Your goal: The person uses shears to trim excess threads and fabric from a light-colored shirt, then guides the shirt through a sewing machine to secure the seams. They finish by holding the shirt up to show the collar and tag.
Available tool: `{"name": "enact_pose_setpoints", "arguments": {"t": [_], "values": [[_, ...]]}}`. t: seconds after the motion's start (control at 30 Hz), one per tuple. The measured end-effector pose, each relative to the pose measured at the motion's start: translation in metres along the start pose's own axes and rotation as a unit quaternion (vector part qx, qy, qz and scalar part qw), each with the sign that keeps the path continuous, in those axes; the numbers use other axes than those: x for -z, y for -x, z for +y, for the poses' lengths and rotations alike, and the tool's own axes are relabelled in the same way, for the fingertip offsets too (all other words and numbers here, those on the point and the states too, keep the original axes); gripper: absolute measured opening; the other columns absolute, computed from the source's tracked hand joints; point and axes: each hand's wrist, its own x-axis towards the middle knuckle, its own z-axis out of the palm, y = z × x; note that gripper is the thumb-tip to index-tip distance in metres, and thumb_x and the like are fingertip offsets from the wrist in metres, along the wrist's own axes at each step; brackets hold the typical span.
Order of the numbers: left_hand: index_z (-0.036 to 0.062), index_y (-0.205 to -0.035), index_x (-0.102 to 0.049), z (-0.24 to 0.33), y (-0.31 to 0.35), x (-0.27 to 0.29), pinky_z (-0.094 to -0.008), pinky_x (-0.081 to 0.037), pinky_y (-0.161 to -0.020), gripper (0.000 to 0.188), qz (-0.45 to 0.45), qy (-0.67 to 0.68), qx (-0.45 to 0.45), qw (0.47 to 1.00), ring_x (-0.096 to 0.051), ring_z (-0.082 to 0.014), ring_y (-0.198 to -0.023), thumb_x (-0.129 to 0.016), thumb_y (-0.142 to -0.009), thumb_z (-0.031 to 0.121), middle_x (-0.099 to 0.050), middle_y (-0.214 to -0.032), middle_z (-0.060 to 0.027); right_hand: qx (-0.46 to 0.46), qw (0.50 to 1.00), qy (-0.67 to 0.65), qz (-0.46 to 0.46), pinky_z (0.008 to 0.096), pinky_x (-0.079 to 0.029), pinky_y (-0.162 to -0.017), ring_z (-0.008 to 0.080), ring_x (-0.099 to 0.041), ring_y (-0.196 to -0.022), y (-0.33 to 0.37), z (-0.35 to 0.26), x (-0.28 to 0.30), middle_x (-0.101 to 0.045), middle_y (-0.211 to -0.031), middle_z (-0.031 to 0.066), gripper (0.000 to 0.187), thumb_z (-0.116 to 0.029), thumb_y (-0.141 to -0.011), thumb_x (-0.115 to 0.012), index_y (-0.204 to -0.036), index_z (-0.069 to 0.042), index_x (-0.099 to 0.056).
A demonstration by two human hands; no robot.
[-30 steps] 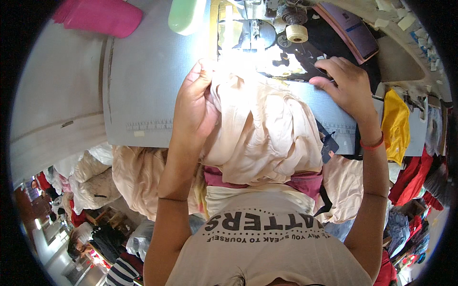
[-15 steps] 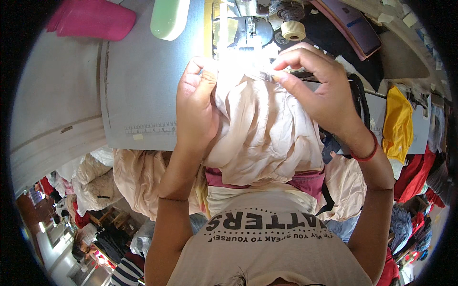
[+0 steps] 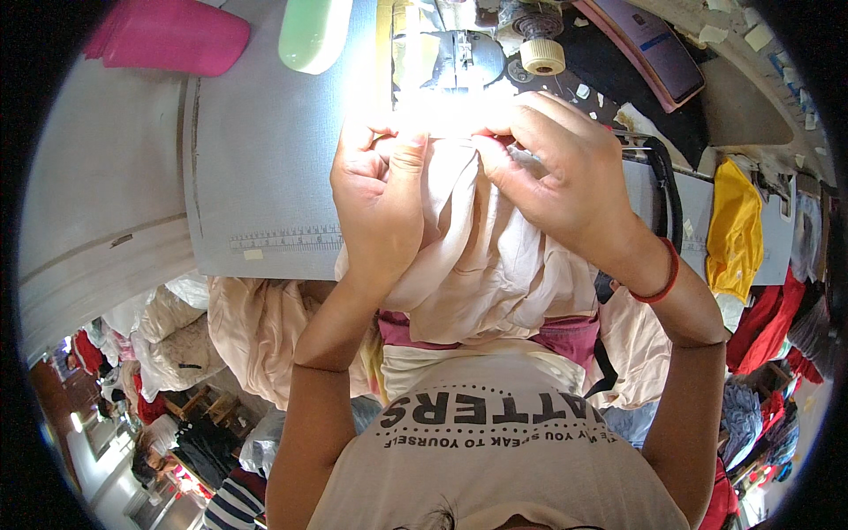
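Note:
Pale cream-pink cloth (image 3: 512, 230) hangs in loose folds from both hands, over the table's near edge and down toward my lap. My left hand (image 3: 382, 194) pinches its upper edge between thumb and fingers. Close by on the right, my right hand (image 3: 565, 168) also grips that edge, thumb against forefinger, with a red band round the wrist. Both sets of fingertips sit just in front of a sewing machine (image 3: 464, 60), whose bright lamp glare washes out the cloth edge between them.
A green rounded container (image 3: 311, 40) and a pink plastic container (image 3: 181, 35) stand at the far left. A phone (image 3: 658, 53) lies at the far right, past a cream knob (image 3: 541, 57). Yellow cloth (image 3: 735, 230) hangs at right; more peach cloth (image 3: 252, 331) is heaped below the table.
My left hand has moved right and my right hand left, so the fingertips are closer together on the cloth edge. The right fingers have shifted their grip along it.

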Motion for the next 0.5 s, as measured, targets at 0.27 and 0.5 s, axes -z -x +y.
{"name": "enact_pose_setpoints", "arguments": {"t": [0.27,0.5], "values": [[0.0039,-0.086,-0.045,0.001,0.006,-0.004,-0.0144,-0.034,-0.055,0.007,0.009,-0.057,-0.039,0.998,-0.043,-0.0007,-0.063,-0.051,-0.09,0.006,-0.054,-0.074,0.0015,0.097,0.985,0.139,-0.024,0.0332,-0.048,-0.064,0.0255,-0.055,-0.074,0.001,-0.003,0.001,-0.052,-0.076,0.0102,0.022,-0.013,-0.066,-0.064,-0.083,-0.004,-0.054],[0.002,-0.088,-0.049,0.0,0.0,0.006,-0.0162,-0.038,-0.059,0.007,0.003,-0.041,0.029,0.999,-0.049,-0.0028,-0.067,-0.048,-0.091,0.008,-0.055,-0.077,-0.0005,-0.059,0.997,0.05,-0.019,0.0327,-0.046,-0.06,0.0284,-0.055,-0.07,0.006,-0.005,0.008,-0.053,-0.074,0.0123,0.013,-0.009,-0.068,-0.06,-0.077,-0.004,-0.051]]}}
